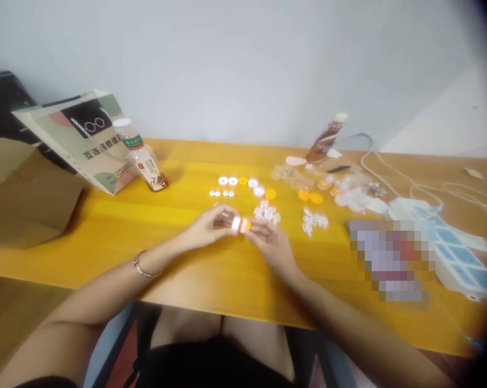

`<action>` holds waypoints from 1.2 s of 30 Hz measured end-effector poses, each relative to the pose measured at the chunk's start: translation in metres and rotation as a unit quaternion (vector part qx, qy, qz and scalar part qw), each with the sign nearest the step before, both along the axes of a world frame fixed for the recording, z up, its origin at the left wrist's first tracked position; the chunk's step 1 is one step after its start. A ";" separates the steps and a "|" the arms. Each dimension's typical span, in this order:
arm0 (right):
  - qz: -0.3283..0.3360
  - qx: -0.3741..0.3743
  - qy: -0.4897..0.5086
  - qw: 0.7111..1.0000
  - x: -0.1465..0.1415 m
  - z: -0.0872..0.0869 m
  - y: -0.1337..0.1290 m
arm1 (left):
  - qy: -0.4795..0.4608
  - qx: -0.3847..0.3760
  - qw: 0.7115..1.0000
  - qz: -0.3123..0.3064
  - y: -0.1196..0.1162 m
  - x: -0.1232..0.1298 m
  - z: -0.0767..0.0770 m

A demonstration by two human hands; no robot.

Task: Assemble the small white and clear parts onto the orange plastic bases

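Observation:
My left hand (211,225) pinches a small white round piece (236,223) on its edge. Facing it, my right hand (271,242) grips an orange and white round piece (245,225). The two pieces are side by side just above the table; whether they touch is unclear. Beyond my hands lie white rings (223,181) and orange discs (270,194), with small white pointed parts (218,193) in front. Two piles of white lattice-like pieces (266,211) rest to the right.
A tilted bottle (148,167) stands by a printed paper bag (94,143) and a brown bag (25,188) at left. On the right are a brown drink bottle (325,141), plastic wrapping (352,196), cables, a power strip (461,253) and a pixelated object (392,261).

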State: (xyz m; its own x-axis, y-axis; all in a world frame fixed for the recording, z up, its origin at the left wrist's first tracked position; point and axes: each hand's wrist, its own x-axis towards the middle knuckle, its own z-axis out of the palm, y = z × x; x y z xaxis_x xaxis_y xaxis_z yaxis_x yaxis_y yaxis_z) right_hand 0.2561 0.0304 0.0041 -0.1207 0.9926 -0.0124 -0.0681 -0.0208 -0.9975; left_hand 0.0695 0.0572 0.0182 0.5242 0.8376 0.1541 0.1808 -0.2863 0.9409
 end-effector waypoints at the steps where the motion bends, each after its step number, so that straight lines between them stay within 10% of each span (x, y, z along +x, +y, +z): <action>1: 0.003 0.000 0.000 1.000 0.000 0.000 0.000 | 0.018 0.028 0.999 0.006 -0.001 0.001 0.000; 12: 0.003 0.007 -0.015 1.000 -0.003 0.000 -0.005 | 0.182 0.283 0.941 0.032 -0.011 0.007 -0.002; 25: -0.013 -0.060 0.037 0.997 -0.001 -0.006 -0.003 | 0.200 0.336 0.921 -0.007 -0.007 0.007 -0.010; 36: 0.071 -0.124 0.079 0.987 0.001 -0.012 0.005 | 0.185 0.209 0.960 -0.036 -0.002 0.003 0.003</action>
